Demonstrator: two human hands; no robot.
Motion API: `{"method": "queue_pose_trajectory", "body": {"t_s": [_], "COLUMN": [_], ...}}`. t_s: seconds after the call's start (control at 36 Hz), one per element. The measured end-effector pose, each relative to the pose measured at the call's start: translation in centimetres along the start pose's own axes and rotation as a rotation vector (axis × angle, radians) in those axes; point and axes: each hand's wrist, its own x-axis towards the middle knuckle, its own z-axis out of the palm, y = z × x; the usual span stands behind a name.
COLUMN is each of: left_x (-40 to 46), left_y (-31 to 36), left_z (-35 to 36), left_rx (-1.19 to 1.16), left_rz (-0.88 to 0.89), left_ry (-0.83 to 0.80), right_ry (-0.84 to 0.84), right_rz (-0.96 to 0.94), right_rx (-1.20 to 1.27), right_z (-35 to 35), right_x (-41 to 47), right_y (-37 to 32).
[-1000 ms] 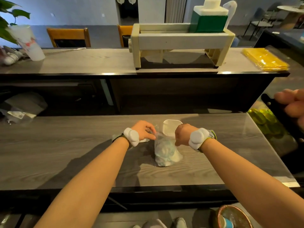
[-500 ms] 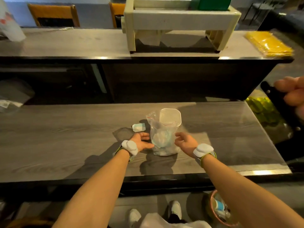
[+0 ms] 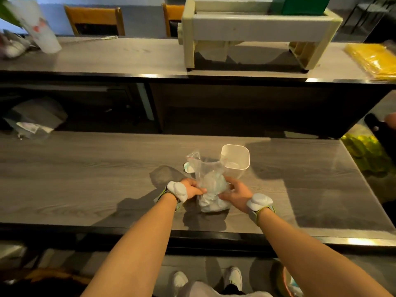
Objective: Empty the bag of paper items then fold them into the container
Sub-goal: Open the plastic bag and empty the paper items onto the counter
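Both hands' grip on bag (image 3: 211, 185), labels seemingly unreadable

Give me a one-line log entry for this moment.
left hand: grips bag | right hand: grips bag | bag: upright on table, still full | container: behind bag

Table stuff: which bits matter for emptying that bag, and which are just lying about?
Part of the job:
- clear plastic bag of paper items, held by left hand and right hand
- white container behind it
- small packet beside the bag

Lying about:
- yellow packets
- cream rack
- plastic cup
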Motion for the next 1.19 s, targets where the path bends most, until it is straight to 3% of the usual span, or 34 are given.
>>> {"method": "queue_pose_trajectory", "body": {"t_s": [0.08,0.19,0.31,0.47,0.67,0.92,1.08,1.19], "left_x": [-0.9,-1.7,-2.5,-2.9,-2.9,-3.7,-3.9,-4.5], "left_y": [0.4,-0.1,-1.0,-0.6,1.0,4.5,7.2,8.4], "left_z": [-2.0,-3.6,-5.1,-6.7,-7.7,-9.8,-11.4,-12.6], "left_rx": [-0.037,-0.3,-0.422,-0.518,-0.46,-0.333,-0.432,-0.534], "left_rz": [-0.08,-0.252,-0.306,-0.173,-0.104,0.009,0.049,0.096], "left_ry": [-0.012,-0.072,-0.145,-0.215,-0.054,0.044,0.186,0.183], "right_ry": [-0.048,-0.1,-0.162,-0.063,-0.115,0.017,0.082,0.102], "right_rz": [0.065,0.151,0.16,0.216,0.193,0.176,0.115,0.057], "right_rx": [0.109,0.226,0.334,0.426,0.498,0.583,0.622,0.628], "right_z": [0.7,1.4,1.9,1.6,-0.1,-1.9,-3.6,-4.5], "right_x": [0.7,1.2,1.2,1.1,0.4,0.2,0.6,0.5], "right_y": [-1.6,-3.9,-5.2,-5.8,-7.1,-11.1,-13.4,-15.3]}}
